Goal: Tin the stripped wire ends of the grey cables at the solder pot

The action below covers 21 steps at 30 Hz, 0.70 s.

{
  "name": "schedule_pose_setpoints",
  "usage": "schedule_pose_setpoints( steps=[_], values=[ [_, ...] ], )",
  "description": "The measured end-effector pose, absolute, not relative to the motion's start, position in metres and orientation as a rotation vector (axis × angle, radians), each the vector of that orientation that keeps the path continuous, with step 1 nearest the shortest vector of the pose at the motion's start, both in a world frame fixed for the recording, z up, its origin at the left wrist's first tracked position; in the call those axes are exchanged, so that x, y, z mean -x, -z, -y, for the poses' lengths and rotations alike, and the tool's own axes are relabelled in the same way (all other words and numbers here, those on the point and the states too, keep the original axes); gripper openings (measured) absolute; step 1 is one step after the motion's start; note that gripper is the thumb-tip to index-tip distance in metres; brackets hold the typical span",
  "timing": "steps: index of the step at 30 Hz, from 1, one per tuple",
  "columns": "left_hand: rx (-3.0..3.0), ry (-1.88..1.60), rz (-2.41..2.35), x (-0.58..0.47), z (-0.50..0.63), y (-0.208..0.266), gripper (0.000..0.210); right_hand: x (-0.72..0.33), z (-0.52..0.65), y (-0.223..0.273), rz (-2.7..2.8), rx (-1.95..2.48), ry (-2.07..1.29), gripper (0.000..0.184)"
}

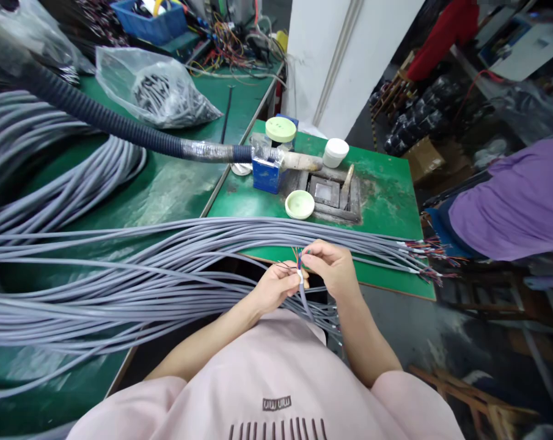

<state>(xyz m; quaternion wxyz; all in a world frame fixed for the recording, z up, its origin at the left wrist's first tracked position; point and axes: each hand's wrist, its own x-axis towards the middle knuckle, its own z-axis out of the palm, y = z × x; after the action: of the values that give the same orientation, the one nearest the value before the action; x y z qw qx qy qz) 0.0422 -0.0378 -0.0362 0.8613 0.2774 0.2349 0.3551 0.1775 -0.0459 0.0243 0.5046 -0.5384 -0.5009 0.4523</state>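
Note:
Just in front of my chest, my left hand [278, 286] pinches a grey multi-core cable [303, 297] near its end, where a white band wraps the jacket. Thin coloured wires [298, 258], orange, blue and dark among them, fan out above that band. My right hand [330, 267] is closed at the wires, thumb and forefinger together on some of them. Which single wires it grips is too small to make out. Behind both hands runs a long bundle of grey cables [258, 227], its stripped ends [429, 252] spread at the bench's right edge.
A square solder pot [324, 190] is set in the green bench [390, 183], beside a white tub [335, 153] and a pale green lid [299, 205]. A ribbed hose [157, 139] crosses from the left. At the right stands a person in purple [514, 195].

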Motion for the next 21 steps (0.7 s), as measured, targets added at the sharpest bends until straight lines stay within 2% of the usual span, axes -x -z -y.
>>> schedule_pose_setpoints(
  steps=[6, 21],
  values=[
    [-0.586, -0.798, -0.506, -0.043, 0.040, 0.037, 0.041, -0.176, 0.050, -0.019, 1.141, 1.339, -1.001, 0.009],
    [-0.393, -0.757, -0.377, -0.039, 0.042, 0.033, 0.037, -0.159, 0.048, -0.005, 1.053, 1.220, -1.026, 0.009]
  ],
)
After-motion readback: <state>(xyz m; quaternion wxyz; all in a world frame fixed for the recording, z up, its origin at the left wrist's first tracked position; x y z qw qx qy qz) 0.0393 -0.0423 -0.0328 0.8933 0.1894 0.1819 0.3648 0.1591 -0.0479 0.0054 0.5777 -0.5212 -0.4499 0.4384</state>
